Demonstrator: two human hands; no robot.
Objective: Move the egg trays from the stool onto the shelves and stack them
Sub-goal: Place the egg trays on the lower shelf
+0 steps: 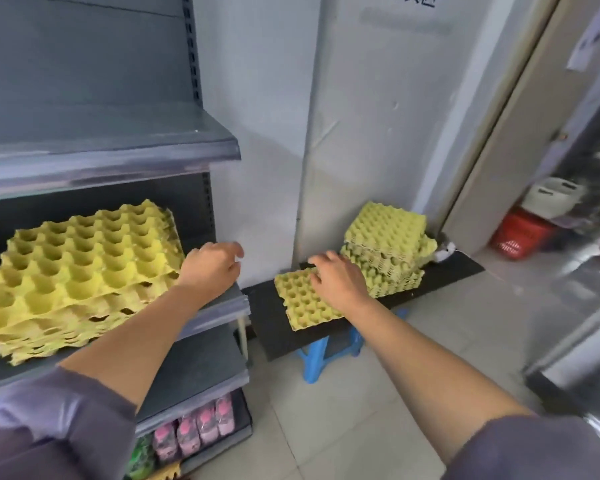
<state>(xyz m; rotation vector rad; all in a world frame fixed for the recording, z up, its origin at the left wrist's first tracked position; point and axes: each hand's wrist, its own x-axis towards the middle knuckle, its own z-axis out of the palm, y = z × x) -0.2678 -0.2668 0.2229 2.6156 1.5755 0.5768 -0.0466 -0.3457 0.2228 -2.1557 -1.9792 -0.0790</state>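
I'm at the pick-up step, reaching for the next tray. My right hand (336, 278) is over the single tray (300, 301), which lies flat near the left end of the black board (458, 268) on top of the blue stool (312, 358). Its fingers (317, 261) are spread and released across the tray's far right corner. I can't tell whether they press on it, and nothing is gripped. Just beside that hand, toward the board's far edge, sits the stool pile (387, 244), an uneven heap of trays with its top 1 skewed.

My left hand (212, 265) hangs off the right end of the middle shelf (219, 317), fingers loosely curled and grasping nothing. The shelf stack (80, 271) rests on that shelf's left part, nested fairly square.

I judge the task partly done. Next, I think both hands need to take the single tray by opposite edges, the left crossing over to its near left edge. Then it needs lifting level, swinging to the shelf and lowering so its cups drop into the stack's top tray.
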